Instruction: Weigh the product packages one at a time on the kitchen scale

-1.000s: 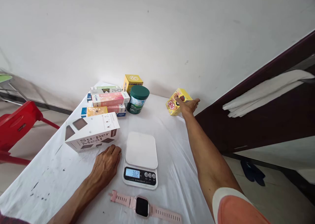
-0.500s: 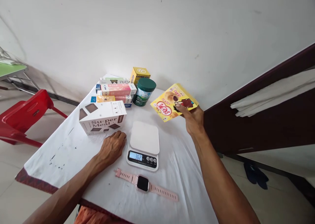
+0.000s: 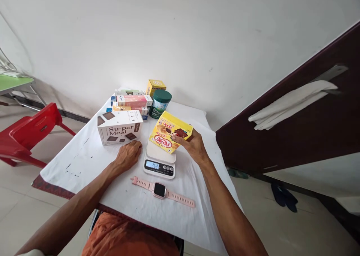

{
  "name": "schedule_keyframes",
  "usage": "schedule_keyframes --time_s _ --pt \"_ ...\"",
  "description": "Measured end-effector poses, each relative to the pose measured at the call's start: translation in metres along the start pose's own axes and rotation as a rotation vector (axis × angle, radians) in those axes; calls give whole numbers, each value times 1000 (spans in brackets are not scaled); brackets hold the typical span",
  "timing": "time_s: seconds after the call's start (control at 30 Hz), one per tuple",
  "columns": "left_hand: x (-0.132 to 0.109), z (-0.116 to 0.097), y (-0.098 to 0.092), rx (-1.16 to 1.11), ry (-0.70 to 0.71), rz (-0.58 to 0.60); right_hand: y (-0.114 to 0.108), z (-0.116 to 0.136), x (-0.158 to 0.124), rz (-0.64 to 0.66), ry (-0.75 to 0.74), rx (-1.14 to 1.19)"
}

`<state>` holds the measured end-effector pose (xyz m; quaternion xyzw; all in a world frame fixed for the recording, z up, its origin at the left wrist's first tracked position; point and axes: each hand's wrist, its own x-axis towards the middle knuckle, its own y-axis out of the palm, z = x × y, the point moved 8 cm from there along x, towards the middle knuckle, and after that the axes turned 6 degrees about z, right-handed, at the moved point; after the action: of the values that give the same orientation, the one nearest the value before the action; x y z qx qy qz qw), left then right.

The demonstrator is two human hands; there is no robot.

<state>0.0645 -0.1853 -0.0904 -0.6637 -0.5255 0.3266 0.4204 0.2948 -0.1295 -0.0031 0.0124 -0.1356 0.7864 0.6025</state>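
Yellow snack carton (image 3: 168, 133), a squarish box of smooth, printed card with flat faces and crisp edges, is in the right hand (image 3: 194, 146), which grips it at its right side, thumb laid across the front face. Below sits a kitchen scale (image 3: 160, 153), its pale platform smooth and round-cornered, with a dark glossy panel and a lit display reading 362. Wrinkled white cloth covers the worktop (image 3: 197, 207), marked with dark flecks on the left. A pink watch (image 3: 159, 190) lies flat near the scale, its square dark face set between perforated straps. Beyond are a matt white "Su-per Meal" box (image 3: 120, 126), a cylindrical green tub (image 3: 160, 104) with a ridged lid, and stacked slim cartons (image 3: 134, 101).

One second ago the snack carton was at the far right of the worktop, by the wall; half a second ago it was in the air, right of the scale. Now it is over the scale's rear part, tilted, the display figure unchanged.

It lies to the left of the right hand's palm, against the thumb; whether its base touches the platform cannot be told. The left hand (image 3: 128, 155) rests on the cloth between white box and scale, fingers loosely curled, palm hidden, so I cannot tell whether it is closed.
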Motion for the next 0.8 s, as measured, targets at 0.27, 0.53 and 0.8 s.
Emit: schedule_keyframes --time_s 0.27,0.53,0.8 --pt "3 6 -1 -31 11 -46 -33 -45 -26 -302 5 364" --pt "6 4 -3 -5 34 -43 -59 -117 -49 -643 173 204" --pt "3 -1 -8 1 38 -30 -51 -110 -47 -560 152 50"
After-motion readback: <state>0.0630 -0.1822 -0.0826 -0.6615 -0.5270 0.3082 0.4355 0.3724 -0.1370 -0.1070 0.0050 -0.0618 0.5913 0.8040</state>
